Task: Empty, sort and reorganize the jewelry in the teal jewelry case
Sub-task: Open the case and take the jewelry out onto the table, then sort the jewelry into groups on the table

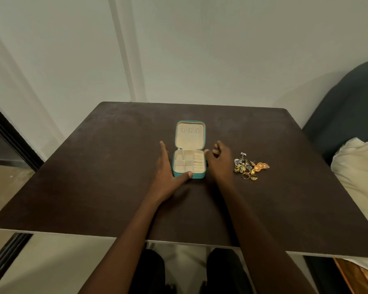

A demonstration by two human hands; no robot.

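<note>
The teal jewelry case [190,176] lies open in the middle of the dark table [94,177], lid upright, its cream compartments showing no jewelry. My left hand [168,170] lies flat against the case's left side, fingers straight, the thumb across the front wall. Just right of the case is my right hand [220,160], fingers loosely curled, holding nothing that I can see. A pile of jewelry [250,166], gold rings, orange pieces and flower-shaped items, lies on the table to the right of that hand.
A white wall stands behind the table. A dark padded chair [348,107] and a cream cushion [361,166] sit at the right edge. My knees show below the table's near edge.
</note>
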